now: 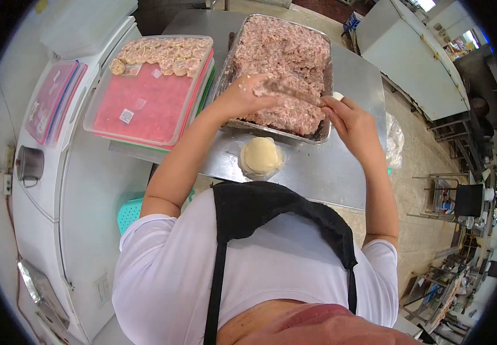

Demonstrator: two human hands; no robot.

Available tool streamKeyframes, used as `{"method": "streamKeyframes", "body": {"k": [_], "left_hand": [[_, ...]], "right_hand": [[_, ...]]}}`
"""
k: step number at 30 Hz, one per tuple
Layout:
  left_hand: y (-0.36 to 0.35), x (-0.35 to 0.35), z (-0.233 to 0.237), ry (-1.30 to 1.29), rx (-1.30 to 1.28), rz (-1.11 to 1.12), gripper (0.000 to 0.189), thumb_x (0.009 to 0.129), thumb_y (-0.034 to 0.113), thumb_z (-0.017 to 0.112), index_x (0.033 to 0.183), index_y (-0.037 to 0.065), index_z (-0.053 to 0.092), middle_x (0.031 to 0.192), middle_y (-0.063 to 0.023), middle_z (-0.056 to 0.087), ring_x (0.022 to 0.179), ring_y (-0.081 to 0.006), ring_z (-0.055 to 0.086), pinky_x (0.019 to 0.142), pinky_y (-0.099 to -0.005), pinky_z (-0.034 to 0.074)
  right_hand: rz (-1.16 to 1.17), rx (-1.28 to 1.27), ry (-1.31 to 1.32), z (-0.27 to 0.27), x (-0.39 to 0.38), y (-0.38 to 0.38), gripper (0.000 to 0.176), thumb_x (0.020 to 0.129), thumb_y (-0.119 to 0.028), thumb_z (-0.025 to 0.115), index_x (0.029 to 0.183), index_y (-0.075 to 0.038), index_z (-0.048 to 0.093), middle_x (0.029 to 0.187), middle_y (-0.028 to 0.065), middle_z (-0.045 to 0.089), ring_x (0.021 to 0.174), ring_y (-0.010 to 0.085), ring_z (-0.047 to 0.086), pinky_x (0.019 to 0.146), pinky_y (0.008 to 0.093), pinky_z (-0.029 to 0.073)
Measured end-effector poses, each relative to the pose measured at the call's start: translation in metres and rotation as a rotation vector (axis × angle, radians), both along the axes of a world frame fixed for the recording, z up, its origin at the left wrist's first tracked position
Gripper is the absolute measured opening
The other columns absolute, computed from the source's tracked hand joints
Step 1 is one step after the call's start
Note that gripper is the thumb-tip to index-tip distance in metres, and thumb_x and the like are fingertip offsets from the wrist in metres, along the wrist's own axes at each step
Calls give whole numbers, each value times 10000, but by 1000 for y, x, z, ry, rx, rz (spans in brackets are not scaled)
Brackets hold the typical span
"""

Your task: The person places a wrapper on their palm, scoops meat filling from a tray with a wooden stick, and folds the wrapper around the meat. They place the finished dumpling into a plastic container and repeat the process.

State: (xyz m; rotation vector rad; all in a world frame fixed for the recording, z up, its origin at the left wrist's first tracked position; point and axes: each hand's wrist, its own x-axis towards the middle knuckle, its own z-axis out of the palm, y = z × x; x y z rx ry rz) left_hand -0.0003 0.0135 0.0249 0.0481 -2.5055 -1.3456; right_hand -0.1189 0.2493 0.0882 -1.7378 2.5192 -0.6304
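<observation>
My right hand (352, 121) is closed on one end of a flat, narrow spatula (297, 94) smeared with meat. The spatula's other end reaches my left hand (245, 96), whose fingers are curled above the tray's left side. Pale, meaty stuff shows at those fingers, but what they hold is largely hidden. Below both hands lies a deep metal tray (328, 69) filled with pink minced meat (283, 49). Close to my body, a stack of round, pale yellow dough wrappers (261, 155) rests on a clear sheet on the steel table.
Left of the tray stands a stack of plastic boxes, the top one a pinkish box (145, 109) with rows of filled dumplings (165, 53) at its far end. A white chest freezer (93, 172) carries more lids (52, 100) and a metal pot (29, 164). The steel table (352, 167) ends near my apron.
</observation>
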Motion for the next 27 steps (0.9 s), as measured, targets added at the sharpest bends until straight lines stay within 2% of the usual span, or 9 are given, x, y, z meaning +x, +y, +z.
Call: {"method": "streamKeyframes", "body": {"k": [2,6,7,11,13,18,20,22,27], "left_hand": [[-4,-4,-16,-18,72,137,390,729,270,782,1018,41,655,970,-78,677,850,-124,615,790,-291,489],[0,5,-30,-49,-65,168,675,717,385,770,1218,3,528,993,-206,659,927,-292,638,820,-349,489],[6,12,-21,-61,-125,230,752,714,395,771,1289,14,473,1033,-216,649,969,-299,628,858,-352,478],[32,36,31,-431,261,130,745,708,329,800,1317,84,449,1077,-124,655,976,-233,620,875,-354,470],[40,31,16,164,-62,86,650,711,327,799,1240,72,522,1057,-138,652,1012,-264,606,899,-367,455],[57,17,1,123,-295,82,525,700,285,805,1118,41,602,1065,-152,642,1018,-279,603,900,-365,459],[62,13,-2,248,-335,14,499,694,275,808,1085,29,619,1061,-157,641,1013,-281,602,900,-361,460],[67,11,1,-100,-97,120,686,686,406,787,1200,10,565,1178,-217,590,1145,-293,547,954,-351,434],[98,18,26,-126,-81,263,590,683,276,822,1144,6,571,1145,-154,608,1065,-235,564,952,-332,416]], "right_hand": [[3,-236,22,-10,15,-2,223,893,-231,596,1079,-115,638,879,136,628,746,322,617,652,391,501],[-43,-129,39,-92,-42,-2,260,912,-310,548,1079,-128,629,892,142,638,800,351,629,683,430,502],[-206,484,206,-74,-46,6,289,921,-339,522,1073,-126,646,930,163,652,846,367,627,714,426,500],[-223,185,-130,-61,-56,40,308,942,-318,517,1090,-88,659,1015,194,657,888,334,644,772,372,504],[-120,49,-319,-34,-41,48,314,940,-300,534,1105,-57,646,1021,189,661,898,309,648,796,351,496],[184,83,-564,-10,-8,48,343,938,-281,562,1109,9,628,1094,158,659,968,250,644,861,306,469],[302,-64,-351,-16,-26,56,306,928,-290,566,1102,-51,644,988,140,671,888,273,657,773,338,502],[74,24,104,12,-24,65,254,914,-299,571,1085,-127,646,858,111,643,786,303,645,661,383,508],[197,-138,142,-6,-24,76,244,905,-298,572,1104,-169,629,811,93,621,733,310,628,611,408,499]]}}
